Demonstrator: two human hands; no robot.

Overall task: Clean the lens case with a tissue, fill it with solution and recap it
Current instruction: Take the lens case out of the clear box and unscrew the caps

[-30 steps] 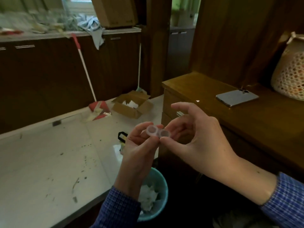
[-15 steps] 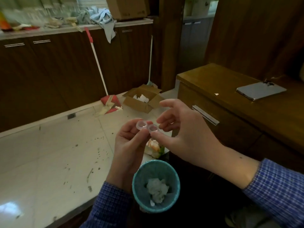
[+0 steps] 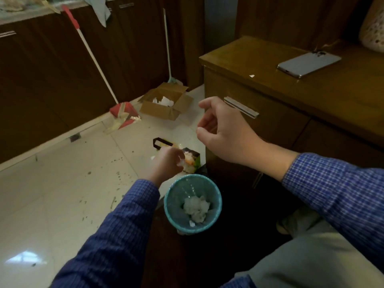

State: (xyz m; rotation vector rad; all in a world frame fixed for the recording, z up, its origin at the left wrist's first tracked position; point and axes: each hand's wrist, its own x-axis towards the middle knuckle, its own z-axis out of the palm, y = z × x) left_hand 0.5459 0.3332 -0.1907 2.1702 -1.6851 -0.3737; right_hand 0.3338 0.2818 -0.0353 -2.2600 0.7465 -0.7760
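One clear plastic lens case [image 3: 181,163], blurred, sits pinched in the left hand [image 3: 166,163] above one teal wastebasket [image 3: 172,204]. The right hand [image 3: 224,129], earlier gripping it too, now hangs loosely curled, empty.

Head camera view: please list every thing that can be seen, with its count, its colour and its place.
waste bin: one, teal, on the floor by the cabinet, white crumpled tissue inside
cabinet: one, brown wood, right side
phone: one, silver, lying on the cabinet top
cardboard box: one, brown, open, on the floor behind
broom: one, white handle with red grip and red head, leaning on the dark cupboards
left hand: one, low above the bin, grips something small and pale, blurred
right hand: one, raised before the cabinet drawer, fingers loosely curled, holds nothing
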